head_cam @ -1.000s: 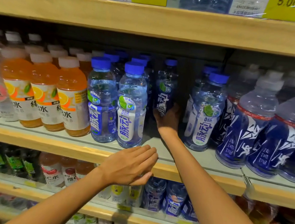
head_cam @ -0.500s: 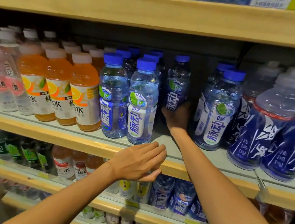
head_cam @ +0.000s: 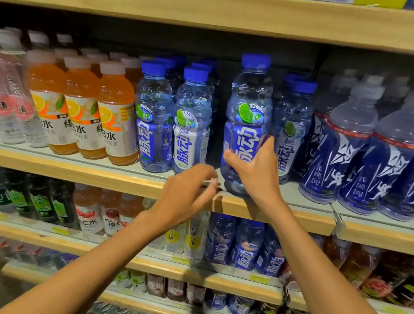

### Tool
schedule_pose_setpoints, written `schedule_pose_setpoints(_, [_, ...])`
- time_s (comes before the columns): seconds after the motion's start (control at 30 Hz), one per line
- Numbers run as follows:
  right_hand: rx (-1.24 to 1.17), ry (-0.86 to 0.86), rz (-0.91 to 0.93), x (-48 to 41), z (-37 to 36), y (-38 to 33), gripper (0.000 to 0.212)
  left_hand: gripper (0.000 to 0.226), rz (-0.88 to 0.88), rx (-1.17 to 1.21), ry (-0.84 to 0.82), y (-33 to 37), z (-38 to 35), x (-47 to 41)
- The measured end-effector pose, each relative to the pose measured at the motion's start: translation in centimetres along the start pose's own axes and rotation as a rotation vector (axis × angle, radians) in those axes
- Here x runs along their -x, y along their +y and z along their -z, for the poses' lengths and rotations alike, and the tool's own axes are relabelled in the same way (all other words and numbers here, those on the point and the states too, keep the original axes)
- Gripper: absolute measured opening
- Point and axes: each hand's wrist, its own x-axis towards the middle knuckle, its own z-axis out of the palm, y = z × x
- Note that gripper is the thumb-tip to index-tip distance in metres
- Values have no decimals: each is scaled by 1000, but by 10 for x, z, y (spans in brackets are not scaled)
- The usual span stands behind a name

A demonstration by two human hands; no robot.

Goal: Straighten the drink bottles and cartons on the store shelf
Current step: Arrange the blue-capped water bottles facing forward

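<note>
Wooden store shelves stacked with drinks fill the aisle as a person's right hand [head_cam: 257, 172] wraps its fingers around a blue-capped bottle [head_cam: 248, 114], which stands upright at the front edge of the middle shelf [head_cam: 66, 166]. The left hand [head_cam: 184, 196] hovers just beside the bottle's base at that edge, fingers loosely curled and holding nothing. Matching blue-capped bottles [head_cam: 171, 117] flank it, with orange drinks [head_cam: 80, 104] further left.
</note>
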Motion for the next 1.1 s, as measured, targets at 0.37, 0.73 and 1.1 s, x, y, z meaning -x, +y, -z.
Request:
schedule_pose_setpoints(0.37, [-160,-174,-21,79,0,-23,57,39,525,882,286,74,41,-60])
schedule_pose_setpoints(0.73, [-897,-689,-402,83,37,-16,93,48,636,1627,-43,52,71,-70])
schedule_pose_setpoints(1.1, [-1070,-901,-411,95,26,-20,67,71,460,1818,-328,46,47,-64])
